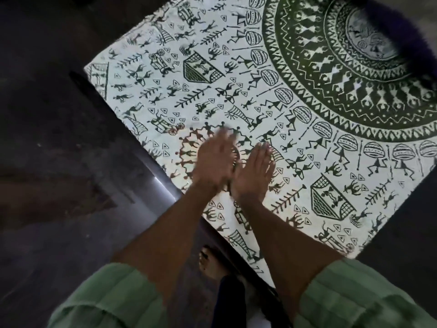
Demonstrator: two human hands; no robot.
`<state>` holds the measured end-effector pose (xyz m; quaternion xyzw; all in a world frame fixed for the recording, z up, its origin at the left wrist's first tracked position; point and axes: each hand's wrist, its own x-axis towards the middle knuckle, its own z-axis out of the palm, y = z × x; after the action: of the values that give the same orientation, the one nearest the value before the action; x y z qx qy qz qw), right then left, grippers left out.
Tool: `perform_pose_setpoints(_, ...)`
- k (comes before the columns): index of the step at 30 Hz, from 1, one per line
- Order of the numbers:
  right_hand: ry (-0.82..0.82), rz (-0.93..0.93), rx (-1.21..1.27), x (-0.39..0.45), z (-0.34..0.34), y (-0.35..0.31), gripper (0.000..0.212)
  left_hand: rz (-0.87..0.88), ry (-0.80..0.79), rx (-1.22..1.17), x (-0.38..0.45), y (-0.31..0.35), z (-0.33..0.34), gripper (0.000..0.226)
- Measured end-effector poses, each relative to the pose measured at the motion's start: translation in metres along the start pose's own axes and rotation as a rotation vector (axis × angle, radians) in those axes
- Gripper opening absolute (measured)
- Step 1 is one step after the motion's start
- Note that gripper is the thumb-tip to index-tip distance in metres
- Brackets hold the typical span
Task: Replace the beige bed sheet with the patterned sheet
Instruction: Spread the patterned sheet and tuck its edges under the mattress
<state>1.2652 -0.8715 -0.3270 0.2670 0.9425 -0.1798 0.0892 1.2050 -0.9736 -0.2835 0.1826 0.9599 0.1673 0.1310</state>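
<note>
Patterned sheet [272, 95] lies beneath my left hand [212, 159] and right hand [254, 171], both flat and released; pressing unevenly could, I judge, drag wrinkles in.

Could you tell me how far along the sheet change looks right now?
Mostly done: the patterned sheet lies spread flat over the bed, and no beige sheet shows. In hand: the left hand and right hand, fingers straight, are over its near edge. Left: perhaps final smoothing or tucking.
</note>
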Motion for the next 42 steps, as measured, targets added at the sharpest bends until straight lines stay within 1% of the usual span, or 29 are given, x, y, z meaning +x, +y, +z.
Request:
perform_pose_setpoints(1, 0.000, -0.021, -0.029, 0.000, 0.005, 0.003, 0.074, 0.266, -0.129, -0.002, -0.002, 0.005, 0.009, 0.060)
perform_pose_setpoints(2, 0.008, -0.043, -0.045, 0.001, 0.009, 0.006, 0.074, 0.429, -0.221, 0.015, 0.003, -0.003, 0.013, 0.058)
perform_pose_setpoints(3, 0.019, -0.053, -0.047, 0.002, 0.012, 0.008, 0.075, 0.480, -0.230, 0.048, 0.012, -0.019, 0.017, 0.058)
perform_pose_setpoints(4, 0.030, -0.051, -0.034, 0.004, 0.015, 0.008, 0.074, 0.435, -0.172, 0.099, 0.018, -0.036, 0.019, 0.059)
perform_pose_setpoints(7, 0.044, -0.023, 0.011, 0.007, 0.020, 0.005, 0.074, 0.090, -0.023, 0.219, 0.036, -0.076, 0.005, 0.064)
perform_pose_setpoints(9, 0.063, -0.011, -0.016, 0.007, 0.020, 0.001, 0.074, -0.102, 0.027, 0.202, 0.051, -0.085, -0.005, 0.065)
perform_pose_setpoints(11, 0.077, 0.062, -0.027, 0.007, 0.020, -0.007, 0.075, -0.173, 0.035, 0.167, 0.059, -0.078, -0.011, 0.065)
perform_pose_setpoints(12, 0.088, 0.129, -0.012, 0.010, 0.020, -0.016, 0.075, -0.119, 0.011, 0.147, 0.059, -0.074, -0.012, 0.064)
perform_pose_setpoints(13, 0.092, 0.202, 0.025, 0.015, 0.017, -0.029, 0.075, 0.013, -0.041, 0.131, 0.058, -0.073, -0.015, 0.062)
perform_pose_setpoints(14, 0.091, 0.261, 0.068, 0.020, 0.013, -0.043, 0.074, 0.205, -0.109, 0.139, 0.053, -0.076, -0.016, 0.060)
perform_pose_setpoints(15, 0.085, 0.278, 0.092, 0.026, 0.011, -0.057, 0.073, 0.377, -0.162, 0.173, 0.049, -0.084, -0.017, 0.059)
perform_pose_setpoints(16, 0.081, 0.242, 0.089, 0.033, 0.011, -0.073, 0.072, 0.459, -0.184, 0.213, 0.051, -0.101, -0.023, 0.059)
perform_pose_setpoints(17, 0.079, 0.165, 0.062, 0.037, 0.013, -0.087, 0.070, 0.441, -0.163, 0.239, 0.056, -0.120, -0.028, 0.060)
perform_pose_setpoints(19, 0.073, 0.026, 0.046, 0.041, 0.021, -0.120, 0.071, 0.244, -0.066, 0.243, 0.074, -0.164, -0.051, 0.061)
perform_pose_setpoints(21, 0.069, 0.049, 0.086, 0.047, 0.028, -0.156, 0.073, 0.052, -0.030, 0.208, 0.092, -0.200, -0.077, 0.062)
perform_pose_setpoints(23, 0.045, 0.143, 0.108, 0.056, 0.035, -0.195, 0.074, -0.008, -0.035, 0.198, 0.109, -0.213, -0.085, 0.062)
perform_pose_setpoints(24, 0.015, 0.152, 0.120, 0.060, 0.037, -0.212, 0.074, 0.026, -0.053, 0.177, 0.117, -0.211, -0.085, 0.062)
perform_pose_setpoints(26, -0.047, 0.084, 0.118, 0.063, 0.038, -0.236, 0.069, 0.230, -0.153, 0.107, 0.122, -0.207, -0.083, 0.062)
perform_pose_setpoints(28, -0.028, 0.053, 0.050, 0.061, 0.042, -0.230, 0.066, 0.467, -0.219, 0.156, 0.123, -0.218, -0.078, 0.061)
perform_pose_setpoints(29, 0.010, 0.113, 0.047, 0.061, 0.042, -0.219, 0.067, 0.525, -0.225, 0.191, 0.129, -0.229, -0.079, 0.062)
perform_pose_setpoints(30, 0.052, 0.187, 0.063, 0.061, 0.041, -0.207, 0.068, 0.519, -0.200, 0.205, 0.134, -0.239, -0.081, 0.063)
perform_pose_setpoints(31, 0.078, 0.257, 0.048, 0.059, 0.042, -0.203, 0.069, 0.443, -0.140, 0.212, 0.135, -0.252, -0.086, 0.064)
perform_pose_setpoints(33, 0.117, 0.401, 0.023, 0.060, 0.046, -0.220, 0.073, 0.150, 0.030, 0.222, 0.138, -0.287, -0.100, 0.065)
perform_pose_setpoints(34, 0.124, 0.431, 0.049, 0.066, 0.049, -0.240, 0.075, 0.014, 0.078, 0.224, 0.143, -0.306, -0.110, 0.064)
perform_pose_setpoints(35, 0.112, 0.397, 0.070, 0.073, 0.052, -0.261, 0.076, -0.062, 0.103, 0.230, 0.149, -0.322, -0.120, 0.063)
perform_pose_setpoints(38, 0.034, 0.056, 0.038, 0.090, 0.065, -0.310, 0.075, -0.047, 0.126, 0.218, 0.168, -0.349, -0.145, 0.067)
perform_pose_setpoints(39, 0.018, 0.023, 0.057, 0.093, 0.067, -0.313, 0.074, -0.045, 0.138, 0.187, 0.171, -0.351, -0.148, 0.069)
perform_pose_setpoints(40, 0.020, 0.072, 0.089, 0.095, 0.066, -0.310, 0.073, -0.063, 0.163, 0.152, 0.173, -0.350, -0.148, 0.071)
perform_pose_setpoints(42, 0.089, 0.311, 0.132, 0.100, 0.066, -0.307, 0.074, -0.148, 0.223, 0.037, 0.186, -0.351, -0.150, 0.071)
